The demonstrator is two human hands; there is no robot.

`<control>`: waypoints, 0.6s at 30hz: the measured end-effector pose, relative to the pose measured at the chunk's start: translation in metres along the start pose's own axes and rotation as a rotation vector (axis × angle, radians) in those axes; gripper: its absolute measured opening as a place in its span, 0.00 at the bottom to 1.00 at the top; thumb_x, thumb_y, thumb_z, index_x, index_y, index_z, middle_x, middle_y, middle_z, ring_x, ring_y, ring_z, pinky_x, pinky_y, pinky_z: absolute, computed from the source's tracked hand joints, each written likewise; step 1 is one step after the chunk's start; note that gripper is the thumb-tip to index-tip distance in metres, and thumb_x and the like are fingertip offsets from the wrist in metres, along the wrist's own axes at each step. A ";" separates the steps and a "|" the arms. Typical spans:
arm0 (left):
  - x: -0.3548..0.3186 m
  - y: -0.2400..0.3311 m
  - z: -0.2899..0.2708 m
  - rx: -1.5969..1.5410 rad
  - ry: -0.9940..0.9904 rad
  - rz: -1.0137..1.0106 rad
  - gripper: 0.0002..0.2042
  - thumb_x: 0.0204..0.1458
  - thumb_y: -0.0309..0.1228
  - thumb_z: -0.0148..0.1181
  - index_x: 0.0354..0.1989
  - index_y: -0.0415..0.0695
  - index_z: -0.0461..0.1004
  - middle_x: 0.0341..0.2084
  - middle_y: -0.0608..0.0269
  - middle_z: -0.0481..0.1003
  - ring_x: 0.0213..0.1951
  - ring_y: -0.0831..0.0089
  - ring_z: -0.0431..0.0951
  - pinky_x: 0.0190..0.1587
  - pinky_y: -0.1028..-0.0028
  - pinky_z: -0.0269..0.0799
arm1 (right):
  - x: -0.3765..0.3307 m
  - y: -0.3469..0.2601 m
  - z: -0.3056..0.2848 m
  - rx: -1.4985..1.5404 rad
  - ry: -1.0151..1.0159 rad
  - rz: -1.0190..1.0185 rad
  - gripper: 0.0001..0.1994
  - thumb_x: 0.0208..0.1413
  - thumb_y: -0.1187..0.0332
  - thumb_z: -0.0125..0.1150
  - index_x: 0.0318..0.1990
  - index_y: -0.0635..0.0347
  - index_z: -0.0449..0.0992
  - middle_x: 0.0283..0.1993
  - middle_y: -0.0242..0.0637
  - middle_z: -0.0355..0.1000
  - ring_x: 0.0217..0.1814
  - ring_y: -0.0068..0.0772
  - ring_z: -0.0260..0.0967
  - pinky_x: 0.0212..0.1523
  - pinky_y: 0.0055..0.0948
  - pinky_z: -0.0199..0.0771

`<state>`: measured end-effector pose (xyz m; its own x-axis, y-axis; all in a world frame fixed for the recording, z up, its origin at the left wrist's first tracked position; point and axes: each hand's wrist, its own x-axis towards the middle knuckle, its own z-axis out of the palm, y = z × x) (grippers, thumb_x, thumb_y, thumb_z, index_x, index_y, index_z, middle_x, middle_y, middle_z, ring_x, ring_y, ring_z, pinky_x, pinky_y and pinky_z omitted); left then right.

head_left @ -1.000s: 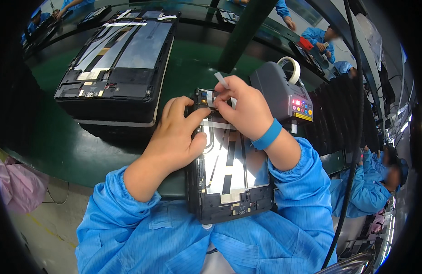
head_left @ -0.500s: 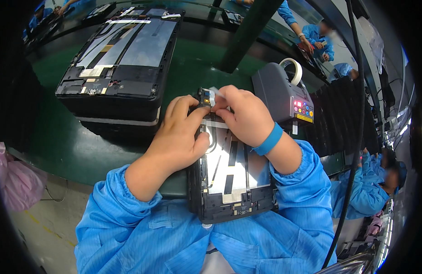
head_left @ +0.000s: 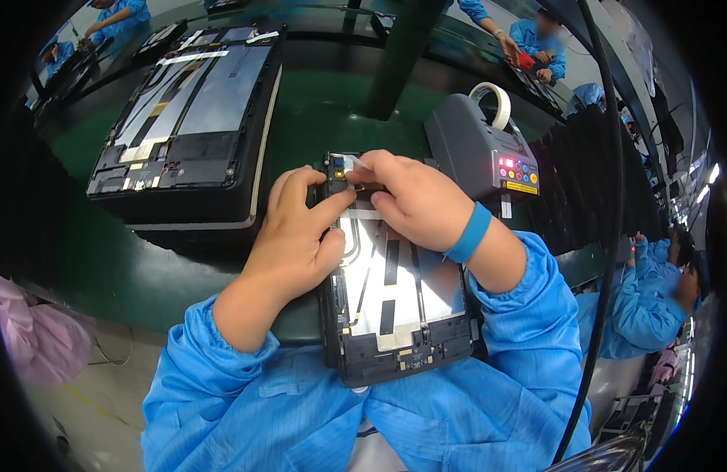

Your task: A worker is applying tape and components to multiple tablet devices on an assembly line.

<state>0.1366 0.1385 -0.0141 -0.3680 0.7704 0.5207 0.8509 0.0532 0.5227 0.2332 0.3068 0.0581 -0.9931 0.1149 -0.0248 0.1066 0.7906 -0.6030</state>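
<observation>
An opened tablet-like device (head_left: 403, 275) with a black frame, silvery inner panel, dark strips and thin cables lies lengthwise before me. My left hand (head_left: 296, 224) is at its upper left edge: the index fingertip presses on the device, the other fingers bend against the edge and the thumb stands apart. Between thumb and index, my right hand (head_left: 414, 193) pinches a small whitish translucent strip of tape or film (head_left: 352, 162) at the top corner, beside a small gold-coloured part. The right fingers hide some of that corner. A blue band (head_left: 469, 233) circles my right wrist.
Similar opened devices form a tall stack (head_left: 174, 118) at left on the green table (head_left: 316, 118). A grey tape dispenser (head_left: 481, 149) with lit buttons carries a white tape roll (head_left: 501, 106) at right. A black cable (head_left: 607, 197) hangs on the right. Co-workers in blue sit beyond.
My view has shifted slightly, so the stack and dispenser appear a little further left. My right fingers have lowered the translucent strip closer to the device's corner. The left hand keeps its place on the edge.
</observation>
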 end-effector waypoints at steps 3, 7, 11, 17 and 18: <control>0.000 -0.001 -0.001 0.031 -0.006 0.045 0.19 0.41 0.28 0.52 0.46 0.42 0.73 0.48 0.46 0.62 0.56 0.47 0.59 0.58 0.57 0.58 | -0.002 0.013 0.017 -0.207 0.121 -0.152 0.17 0.50 0.79 0.49 0.49 0.64 0.63 0.49 0.50 0.71 0.49 0.52 0.70 0.49 0.40 0.70; 0.001 0.000 0.000 0.048 -0.001 0.070 0.19 0.41 0.27 0.52 0.45 0.40 0.73 0.48 0.48 0.64 0.57 0.47 0.60 0.58 0.57 0.58 | -0.004 0.007 0.017 -0.270 0.089 -0.078 0.18 0.50 0.79 0.49 0.51 0.64 0.62 0.49 0.52 0.70 0.52 0.52 0.68 0.52 0.39 0.69; 0.006 0.000 0.000 0.079 0.018 0.167 0.20 0.40 0.27 0.49 0.45 0.37 0.72 0.49 0.49 0.67 0.58 0.48 0.61 0.59 0.57 0.55 | -0.012 0.007 0.006 -0.123 0.095 -0.064 0.20 0.51 0.79 0.49 0.53 0.64 0.60 0.50 0.52 0.70 0.54 0.51 0.67 0.54 0.37 0.67; 0.012 0.004 -0.008 0.221 -0.107 0.230 0.21 0.43 0.30 0.48 0.49 0.38 0.68 0.50 0.52 0.69 0.60 0.52 0.61 0.58 0.58 0.56 | -0.056 0.013 -0.009 0.583 0.399 -0.127 0.14 0.58 0.76 0.47 0.52 0.66 0.63 0.46 0.42 0.71 0.54 0.31 0.68 0.54 0.30 0.66; 0.014 0.010 -0.012 0.282 -0.126 0.244 0.22 0.44 0.30 0.47 0.50 0.39 0.67 0.50 0.52 0.69 0.60 0.52 0.62 0.58 0.58 0.56 | -0.066 0.016 -0.009 0.682 0.364 -0.115 0.12 0.58 0.76 0.47 0.49 0.65 0.66 0.44 0.41 0.71 0.52 0.29 0.68 0.53 0.29 0.66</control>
<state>0.1354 0.1426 0.0062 -0.1087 0.8528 0.5108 0.9837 0.0181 0.1792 0.3008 0.3178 0.0571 -0.9047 0.3379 0.2596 -0.1674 0.2783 -0.9458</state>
